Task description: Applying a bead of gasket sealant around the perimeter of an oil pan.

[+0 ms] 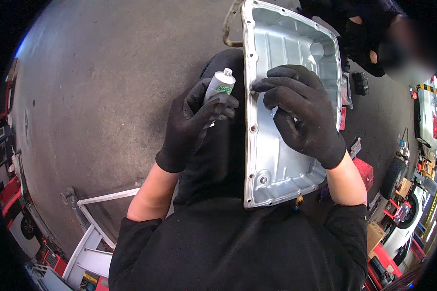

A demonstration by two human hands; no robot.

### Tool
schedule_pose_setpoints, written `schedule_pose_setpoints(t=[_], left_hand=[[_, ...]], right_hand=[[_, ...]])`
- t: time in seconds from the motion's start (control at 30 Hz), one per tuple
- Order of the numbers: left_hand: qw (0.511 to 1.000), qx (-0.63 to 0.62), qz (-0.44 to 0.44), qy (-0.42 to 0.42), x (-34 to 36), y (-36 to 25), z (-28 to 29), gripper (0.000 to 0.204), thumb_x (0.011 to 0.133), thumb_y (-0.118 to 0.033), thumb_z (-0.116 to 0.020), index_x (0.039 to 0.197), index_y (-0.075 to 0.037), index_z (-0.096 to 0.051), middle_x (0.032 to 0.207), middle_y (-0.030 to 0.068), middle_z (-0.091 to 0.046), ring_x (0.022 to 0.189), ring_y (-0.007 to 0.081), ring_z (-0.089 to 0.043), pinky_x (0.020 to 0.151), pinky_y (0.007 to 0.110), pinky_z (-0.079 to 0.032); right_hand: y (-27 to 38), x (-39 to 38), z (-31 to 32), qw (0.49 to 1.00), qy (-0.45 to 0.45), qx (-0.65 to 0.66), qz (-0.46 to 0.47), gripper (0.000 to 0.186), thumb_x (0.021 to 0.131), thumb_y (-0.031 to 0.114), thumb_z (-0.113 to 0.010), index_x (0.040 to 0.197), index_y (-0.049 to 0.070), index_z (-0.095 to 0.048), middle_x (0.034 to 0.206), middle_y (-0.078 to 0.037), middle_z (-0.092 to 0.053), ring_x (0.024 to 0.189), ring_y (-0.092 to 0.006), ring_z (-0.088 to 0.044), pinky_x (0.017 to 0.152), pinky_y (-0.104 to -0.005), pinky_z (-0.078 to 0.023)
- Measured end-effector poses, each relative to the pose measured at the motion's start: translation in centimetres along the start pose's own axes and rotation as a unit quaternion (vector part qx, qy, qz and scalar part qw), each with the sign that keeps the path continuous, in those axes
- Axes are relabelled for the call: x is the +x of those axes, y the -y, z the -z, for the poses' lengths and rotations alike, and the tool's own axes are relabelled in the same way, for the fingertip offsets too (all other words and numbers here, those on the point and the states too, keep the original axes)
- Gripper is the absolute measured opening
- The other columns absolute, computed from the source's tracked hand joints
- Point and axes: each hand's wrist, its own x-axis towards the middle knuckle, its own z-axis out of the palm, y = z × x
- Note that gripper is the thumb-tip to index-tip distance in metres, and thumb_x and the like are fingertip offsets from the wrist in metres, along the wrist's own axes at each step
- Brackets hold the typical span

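Silver pan (277,165) faces open side up, seemingly leaving its rim reachable; left hand (192,116) clamps the tube (222,83) nozzle-up, perhaps against leakage; right hand (303,104) curls at the pan's left edge, closure unclear.

The head-worn fisheye faced steeply downward. It viewed the person's torso (238,242) closely, with floor (116,97) beyond.

by one metal pan (274,150), two gloved hands (189,116) (308,106) are counted; left of it, one tube (220,87) is counted.
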Motion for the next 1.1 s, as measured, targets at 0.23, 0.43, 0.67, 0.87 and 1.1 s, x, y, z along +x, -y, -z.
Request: schedule_pose_setpoints(t=[0.23, 0.43, 0.67, 0.87, 1.1], left_hand=[[1.0, 0.029, 0.002, -0.007, 0.2, -0.3, 0.0, 0.037, 0.102, -0.013, -0.065, 0.133, 0.005, -0.06, 0.109, 0.0142, -0.076, 0.095, 0.0179, -0.075, 0.088, 0.03, -0.058], [0.999, 0.039, -0.024, -0.004, 0.3, -0.3, -0.1, 0.037, 0.102, -0.014, -0.065, 0.134, 0.005, -0.06, 0.108, 0.0142, -0.076, 0.094, 0.0176, -0.074, 0.087, 0.03, -0.058], [1.0, 0.0, -0.001, -0.003, 0.1, 0.0, 0.1, 0.039, 0.102, -0.013, -0.064, 0.135, 0.006, -0.058, 0.11, 0.015, -0.076, 0.095, 0.0171, -0.074, 0.087, 0.03, -0.057], [1.0, -0.006, -0.001, 0.002, 0.1, 0.5, 0.5, 0.039, 0.103, -0.014, -0.064, 0.136, 0.006, -0.057, 0.112, 0.0155, -0.075, 0.096, 0.0171, -0.073, 0.087, 0.029, -0.057], [1.0, 0.002, 0.006, 0.002, 0.1, 0.4, 0.6, 0.038, 0.103, -0.014, -0.062, 0.135, 0.005, -0.058, 0.112, 0.0156, -0.075, 0.096, 0.0172, -0.074, 0.089, 0.03, -0.057]], right_hand=[[0.9, 0.1, 0.0, 0.998, 0.02, -0.063, 0.008, 0.03, 0.067, -0.001, -0.067, 0.095, 0.008, -0.067, 0.124, -0.006, -0.075, 0.122, -0.0345, -0.064, 0.1, -0.0471, -0.05], [1.0, -0.3, 0.3, 0.997, 0.026, -0.069, 0.024, 0.03, 0.066, 0.001, -0.07, 0.094, 0.01, -0.067, 0.125, -0.003, -0.074, 0.123, -0.0349, -0.064, 0.098, -0.0476, -0.049], [1.1, -0.3, -0.2, 0.996, 0.016, -0.085, 0.027, 0.023, 0.068, 0.003, -0.071, 0.089, 0.01, -0.066, 0.127, -0.003, -0.075, 0.123, -0.0344, -0.064, 0.096, -0.0478, -0.049], [0.7, -1.3, 0.0, 0.989, 0.011, -0.126, 0.078, 0.015, 0.072, 0.011, -0.071, 0.086, 0.011, -0.065, 0.125, -0.002, -0.076, 0.121, -0.0347, -0.065, 0.094, -0.0481, -0.049], [0.4, -1.2, -0.4, 0.991, -0.003, -0.119, 0.064, 0.012, 0.073, 0.012, -0.072, 0.083, 0.011, -0.064, 0.125, -0.002, -0.076, 0.123, -0.0348, -0.064, 0.094, -0.0479, -0.049]])
